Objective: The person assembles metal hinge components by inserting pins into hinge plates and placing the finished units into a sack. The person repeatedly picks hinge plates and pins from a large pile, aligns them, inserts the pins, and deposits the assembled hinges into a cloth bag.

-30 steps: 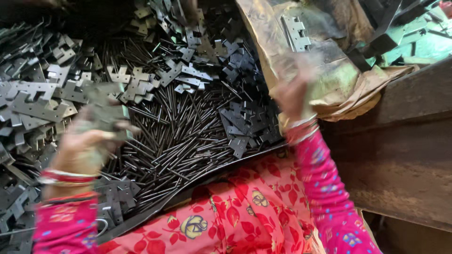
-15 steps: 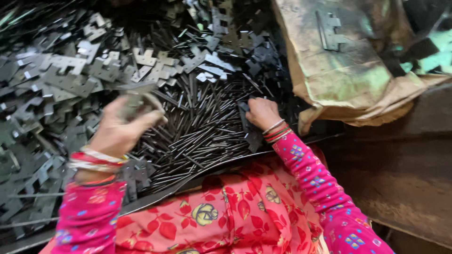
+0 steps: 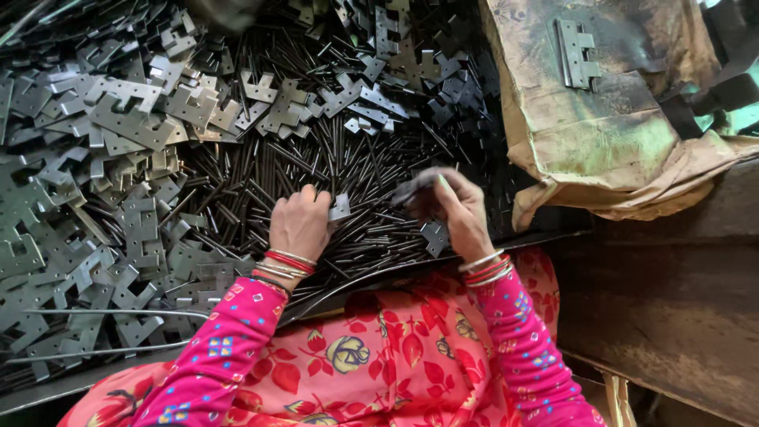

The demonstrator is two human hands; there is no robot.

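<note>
2 hands are working over a heap of thin dark steel pins (image 3: 316,182) spread on a dark tray (image 3: 47,387) on the person's lap. Left hand (image 3: 300,225) pinches a small grey hinge leaf (image 3: 340,208) between thumb and fingertips, grip closed on it, just above the pins. Right hand (image 3: 455,213) is curled shut around a darker hinge leaf (image 3: 411,188), blurred, so how firmly it is held can't be told. The 2 leaves are near each other but not touching.

Loose stamped hinge leaves (image 3: 118,119) are piled all round the left and upper side, overlapping the pin heap at its edges. 1 assembled hinge (image 3: 575,51) lies on a stained brown sack (image 3: 617,150) to the upper right. Bangles (image 3: 288,262) sit on both wrists, and pink patterned sleeves (image 3: 229,356) come close to the tray edge.

Risks as I read them:
- Stamped edges and pin ends against bare fingers; a slip while gripping could cut or prick.
- Left pinch is on the leaf's edge only; it could twist out and drop into the heap.
- Pins lie loose near the tray's front lip; a nudge from a wrist could roll some onto the lap.
- Bangles or sleeve fabric could snag on leaf corners.
</note>
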